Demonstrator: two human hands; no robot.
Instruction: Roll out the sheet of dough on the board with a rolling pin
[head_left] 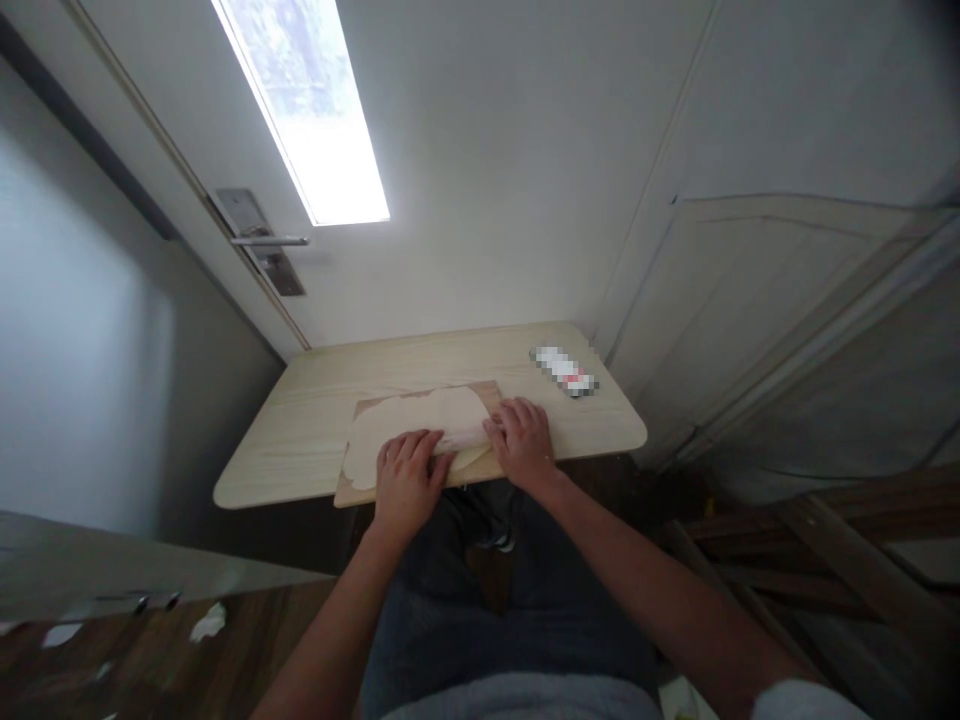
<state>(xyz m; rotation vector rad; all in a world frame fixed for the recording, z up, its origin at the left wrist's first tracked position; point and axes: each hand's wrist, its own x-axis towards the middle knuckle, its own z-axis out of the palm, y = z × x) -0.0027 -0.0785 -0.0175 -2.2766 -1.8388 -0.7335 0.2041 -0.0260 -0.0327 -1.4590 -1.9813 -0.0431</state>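
Note:
A thin, pale sheet that looks like dough (409,412), with an uneven outline, lies spread on a tan rectangular board (487,391). Near the board's front edge a short pale roll (465,438) shows between my hands; whether it is folded dough or a separate stick I cannot tell. My left hand (407,475) curls over the roll's left end, thumb toward the middle. At its right end my right hand (521,440) bends its fingers down over it, by the board's right side. Both palms hide the roll's ends.
The board rests on a light wooden table (277,430) with rounded corners, set against a white door (480,220) with a metal handle (270,241). A blurred-out phone-like object (564,371) lies at the table's right. Dark wooden bars (810,560) stand at lower right; white scraps (208,622) litter the floor.

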